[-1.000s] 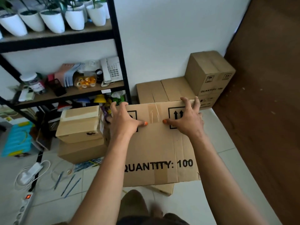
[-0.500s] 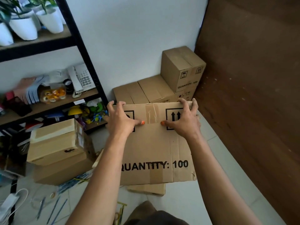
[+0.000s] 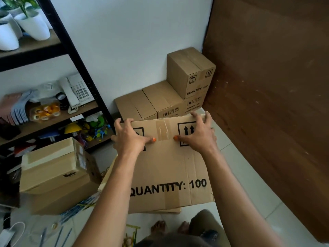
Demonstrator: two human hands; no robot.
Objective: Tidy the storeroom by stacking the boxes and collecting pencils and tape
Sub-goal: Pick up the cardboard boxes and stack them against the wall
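Observation:
I hold a large cardboard box point(image 3: 169, 168) printed "QUANTITY: 100" in front of me, off the floor. My left hand point(image 3: 130, 138) grips its far top edge on the left, fingers curled over the rim. My right hand point(image 3: 197, 136) grips the same edge on the right, over the arrows mark. Beyond it, stacked boxes point(image 3: 188, 75) stand in the corner, one upright on lower ones point(image 3: 147, 104). Two taped boxes point(image 3: 53, 172) are piled at the left. Blue pencils point(image 3: 60, 234) and yellow ones point(image 3: 132, 232) lie on the floor. Tape rolls point(image 3: 45, 112) sit on the shelf.
A black metal shelf rack point(image 3: 74, 56) at the left carries white plant pots point(image 3: 32, 25), a white telephone point(image 3: 76, 91) and clutter. A brown wooden panel point(image 3: 276, 104) closes the right side. White cables point(image 3: 12, 230) lie on the tiled floor at bottom left. My feet point(image 3: 160, 227) are below the box.
My view has swung right and closer to the corner stack, carrying the box with both hands. The shelf and left boxes have slid leftward in view. My grip is unchanged.

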